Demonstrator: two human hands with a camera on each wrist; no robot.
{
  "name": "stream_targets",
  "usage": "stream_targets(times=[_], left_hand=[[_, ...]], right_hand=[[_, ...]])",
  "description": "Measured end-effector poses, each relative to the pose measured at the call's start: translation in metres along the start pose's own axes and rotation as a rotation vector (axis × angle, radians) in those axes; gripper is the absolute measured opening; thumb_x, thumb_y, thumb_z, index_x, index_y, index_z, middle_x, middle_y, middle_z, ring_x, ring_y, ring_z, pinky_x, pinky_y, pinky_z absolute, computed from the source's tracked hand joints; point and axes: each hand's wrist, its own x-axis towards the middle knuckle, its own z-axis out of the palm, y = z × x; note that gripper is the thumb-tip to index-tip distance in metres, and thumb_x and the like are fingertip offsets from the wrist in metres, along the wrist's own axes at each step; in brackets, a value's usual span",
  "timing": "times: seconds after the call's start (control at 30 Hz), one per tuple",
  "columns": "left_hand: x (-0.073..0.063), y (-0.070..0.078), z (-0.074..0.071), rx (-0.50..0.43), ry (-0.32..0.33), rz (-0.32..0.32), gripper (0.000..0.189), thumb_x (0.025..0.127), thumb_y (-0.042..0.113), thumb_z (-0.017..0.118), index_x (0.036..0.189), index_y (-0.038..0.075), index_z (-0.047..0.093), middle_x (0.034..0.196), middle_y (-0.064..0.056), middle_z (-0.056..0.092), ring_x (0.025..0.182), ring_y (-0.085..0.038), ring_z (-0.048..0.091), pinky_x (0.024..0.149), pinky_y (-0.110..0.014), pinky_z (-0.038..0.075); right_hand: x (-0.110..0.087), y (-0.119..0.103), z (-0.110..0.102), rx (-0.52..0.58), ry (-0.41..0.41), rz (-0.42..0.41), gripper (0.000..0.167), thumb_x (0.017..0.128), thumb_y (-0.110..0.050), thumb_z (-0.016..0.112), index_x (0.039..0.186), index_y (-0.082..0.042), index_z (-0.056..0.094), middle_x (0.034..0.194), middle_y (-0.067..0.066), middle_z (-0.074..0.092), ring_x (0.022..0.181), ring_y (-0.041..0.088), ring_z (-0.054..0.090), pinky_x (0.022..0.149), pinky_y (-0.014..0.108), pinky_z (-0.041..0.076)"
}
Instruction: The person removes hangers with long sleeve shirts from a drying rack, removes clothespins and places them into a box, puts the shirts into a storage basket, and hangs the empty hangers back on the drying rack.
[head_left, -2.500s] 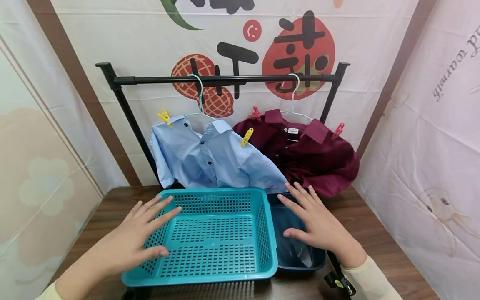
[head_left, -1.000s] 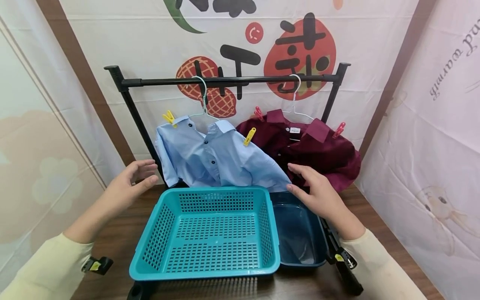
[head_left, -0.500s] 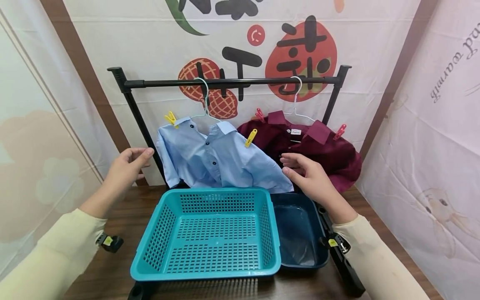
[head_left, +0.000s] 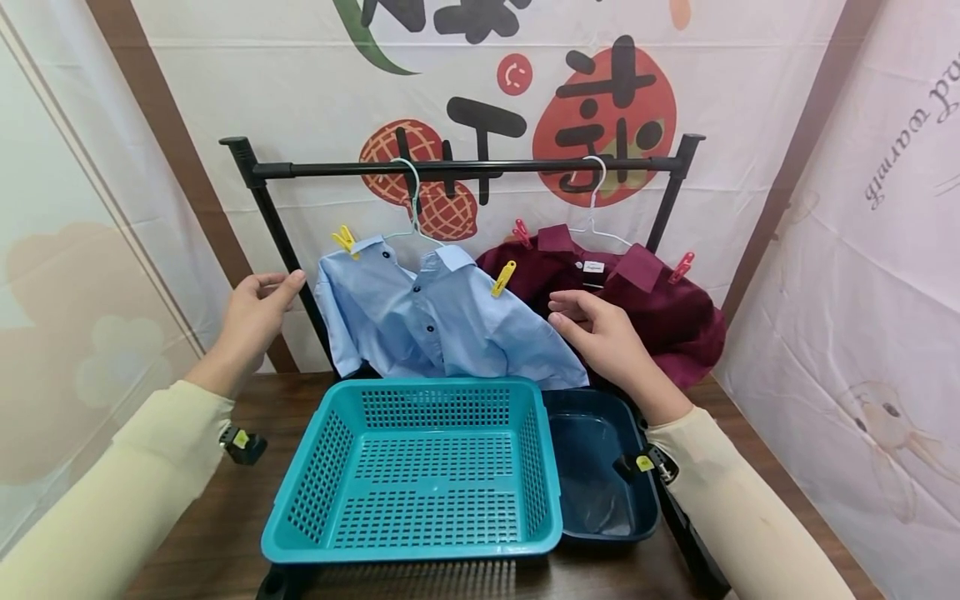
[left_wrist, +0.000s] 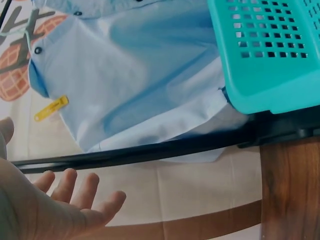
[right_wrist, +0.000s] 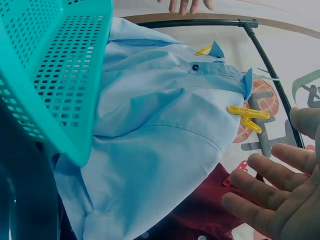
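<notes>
A light blue shirt [head_left: 450, 325] hangs on a pale hanger [head_left: 415, 196]; a yellow clothespin [head_left: 504, 278] and another yellow clothespin [head_left: 344, 239] grip its shoulders. Beside it hangs a maroon shirt [head_left: 675, 321] with a red clothespin [head_left: 682, 267] on one shoulder and a second one on the other. My left hand [head_left: 255, 317] is beside the rack's left post, holding nothing, its fingers relaxed. In front of the maroon shirt, near the blue sleeve, my right hand [head_left: 603, 337] is also without anything in it. The right wrist view shows its fingers [right_wrist: 265, 215] loosely spread below a yellow clothespin.
Both hangers hook over the bar of a black rack [head_left: 480, 169]. A turquoise perforated basket [head_left: 412, 550] stands in front of the shirts. Right of it, partly behind its rim, is a dark blue bin [head_left: 600, 533]. The wooden table [head_left: 240, 500] lies beneath; a printed cloth hangs behind.
Both hands have risen from over the basket and bin toward the shirts. The left went up beside the rack post; the right moved up and latterly leftward. Shirts and clothespins stay on the rack.
</notes>
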Motion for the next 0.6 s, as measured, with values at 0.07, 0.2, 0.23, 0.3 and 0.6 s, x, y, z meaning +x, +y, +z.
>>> stream_targets(times=[0.07,0.2,0.23,0.3,0.6], left_hand=[[0.005,0.000,0.001,-0.012,0.016,-0.008,0.108,0.085,0.084,0.047,0.159,0.007,0.029,0.154,-0.023,0.045,0.134,-0.038,0.049,0.103,-0.053,0.047],[0.015,-0.002,0.001,-0.036,0.035,-0.024,0.109,0.086,0.083,0.048,0.162,0.009,0.024,0.161,-0.022,0.035,0.142,-0.041,0.042,0.112,-0.060,0.039],[0.017,-0.003,0.001,-0.038,0.036,-0.026,0.109,0.085,0.083,0.048,0.163,0.010,0.023,0.162,-0.021,0.033,0.144,-0.041,0.041,0.113,-0.060,0.038],[0.023,-0.003,0.001,-0.047,0.036,-0.024,0.108,0.086,0.082,0.051,0.164,0.013,0.021,0.164,-0.020,0.031,0.146,-0.041,0.037,0.114,-0.061,0.036],[0.041,-0.004,0.007,-0.084,0.116,0.080,0.090,0.094,0.061,0.061,0.163,0.018,0.023,0.160,-0.016,0.039,0.143,-0.031,0.046,0.112,-0.049,0.044]], right_hand=[[0.003,0.000,0.001,-0.005,0.002,-0.004,0.041,0.102,-0.040,0.064,0.137,-0.018,0.063,0.130,0.003,0.069,0.116,0.018,0.066,0.098,0.043,0.055],[0.007,-0.001,0.003,-0.007,-0.001,-0.015,0.040,0.102,-0.038,0.064,0.136,-0.017,0.064,0.129,0.004,0.070,0.115,0.018,0.067,0.098,0.043,0.056],[0.008,-0.002,0.004,-0.007,-0.001,-0.015,0.040,0.102,-0.038,0.064,0.136,-0.017,0.064,0.128,0.004,0.070,0.114,0.018,0.067,0.097,0.043,0.056],[0.010,-0.003,0.004,-0.009,-0.001,-0.013,0.039,0.102,-0.038,0.064,0.135,-0.017,0.064,0.128,0.004,0.070,0.113,0.018,0.067,0.097,0.042,0.056],[0.022,-0.009,0.012,-0.041,0.009,0.012,0.040,0.102,-0.043,0.063,0.134,-0.018,0.065,0.124,0.002,0.070,0.108,0.019,0.067,0.091,0.042,0.058]])
